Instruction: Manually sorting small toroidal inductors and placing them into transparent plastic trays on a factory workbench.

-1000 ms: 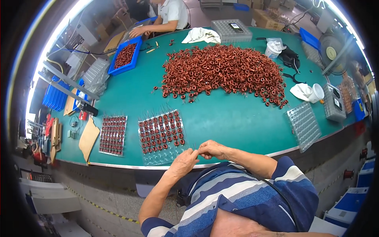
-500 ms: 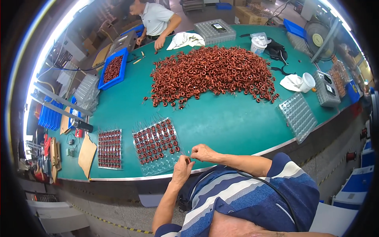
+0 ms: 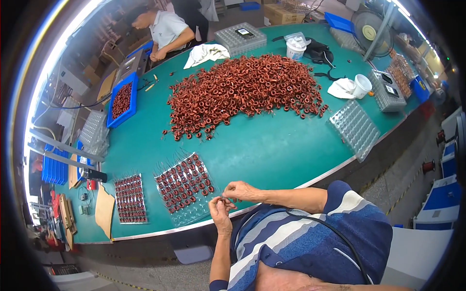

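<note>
My left hand [image 3: 221,216] and my right hand [image 3: 241,191] meet just above the table's front edge. Both are closed, fingertips together around a small dark piece that is too small and too hidden to name. Left of them, closest to my hands, lies a clear plastic tray [image 3: 194,214], its far rows filled with red-brown wire-wound ring coils and its near rows bare. Thin wire ends stick up from its far edge. Another clear tray [image 3: 131,222], full of such coils, lies farther left. A large heap of loose ring coils [image 3: 247,92] covers the middle of the green table [image 3: 272,150].
An empty clear tray [image 3: 357,128] lies at the right edge, near stacked trays [image 3: 388,99], a white cup [image 3: 362,86] and a white bucket [image 3: 295,50]. A blue bin [image 3: 112,121] of coils and a brown board [image 3: 104,211] are at left. A co-worker [image 3: 167,31] stands beyond.
My view has shifted, so the table sits farther left in it. My hands have drawn closer together, the right fingers now over the left. The co-worker's arm has pulled back from the table.
</note>
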`<action>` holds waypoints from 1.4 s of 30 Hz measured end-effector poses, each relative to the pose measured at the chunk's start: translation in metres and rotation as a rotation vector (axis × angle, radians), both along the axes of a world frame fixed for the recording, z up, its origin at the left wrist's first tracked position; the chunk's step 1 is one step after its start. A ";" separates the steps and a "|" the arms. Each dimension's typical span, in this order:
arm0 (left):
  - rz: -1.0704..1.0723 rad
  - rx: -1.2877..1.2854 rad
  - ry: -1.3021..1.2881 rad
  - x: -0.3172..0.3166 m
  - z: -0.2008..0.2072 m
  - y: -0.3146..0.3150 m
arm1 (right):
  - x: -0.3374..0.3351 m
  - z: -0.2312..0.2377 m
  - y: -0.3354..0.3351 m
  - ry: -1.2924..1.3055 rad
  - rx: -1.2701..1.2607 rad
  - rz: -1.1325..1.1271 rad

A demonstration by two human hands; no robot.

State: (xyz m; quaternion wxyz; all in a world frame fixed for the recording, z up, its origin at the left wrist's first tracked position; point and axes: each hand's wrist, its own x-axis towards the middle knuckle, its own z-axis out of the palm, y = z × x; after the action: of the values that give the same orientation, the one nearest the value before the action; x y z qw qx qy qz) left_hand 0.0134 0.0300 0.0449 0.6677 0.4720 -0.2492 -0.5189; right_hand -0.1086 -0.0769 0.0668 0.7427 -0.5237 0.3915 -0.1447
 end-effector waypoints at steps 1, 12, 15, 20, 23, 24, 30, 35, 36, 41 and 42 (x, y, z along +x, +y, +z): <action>0.002 0.010 -0.003 -0.001 0.001 0.000 | -0.001 -0.001 0.002 -0.010 -0.013 0.000; 0.008 0.156 -0.133 0.000 0.014 -0.014 | 0.007 -0.025 0.006 -0.208 -0.250 -0.152; 0.050 0.126 0.048 0.000 0.014 -0.019 | 0.010 -0.006 0.009 -0.243 -0.094 -0.176; -0.008 0.111 0.200 0.009 0.017 -0.013 | 0.013 -0.013 0.007 -0.231 0.030 -0.200; -0.019 0.123 0.225 0.014 0.016 -0.010 | 0.012 -0.010 0.003 -0.204 0.076 -0.169; -0.020 0.133 0.220 0.016 0.015 -0.009 | 0.013 -0.010 0.002 -0.194 0.100 -0.141; -0.019 0.143 0.255 0.032 0.013 -0.002 | 0.028 -0.010 0.003 -0.143 0.177 -0.111; -0.040 0.149 0.229 0.047 0.006 0.005 | 0.047 -0.017 0.008 -0.139 0.248 -0.110; -0.034 0.149 0.233 0.050 0.007 0.007 | 0.051 -0.017 0.009 -0.132 0.262 -0.116; -0.006 0.165 0.232 0.066 0.003 0.016 | 0.066 -0.016 0.017 -0.009 0.203 -0.114; -0.015 0.165 0.233 0.069 0.001 0.018 | 0.068 -0.018 0.019 0.022 0.170 -0.114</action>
State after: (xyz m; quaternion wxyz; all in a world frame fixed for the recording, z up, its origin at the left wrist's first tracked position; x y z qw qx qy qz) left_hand 0.0820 0.0479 0.0462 0.6471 0.4603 -0.1300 -0.5937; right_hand -0.0411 -0.0583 0.0490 0.7707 -0.4371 0.4397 -0.1473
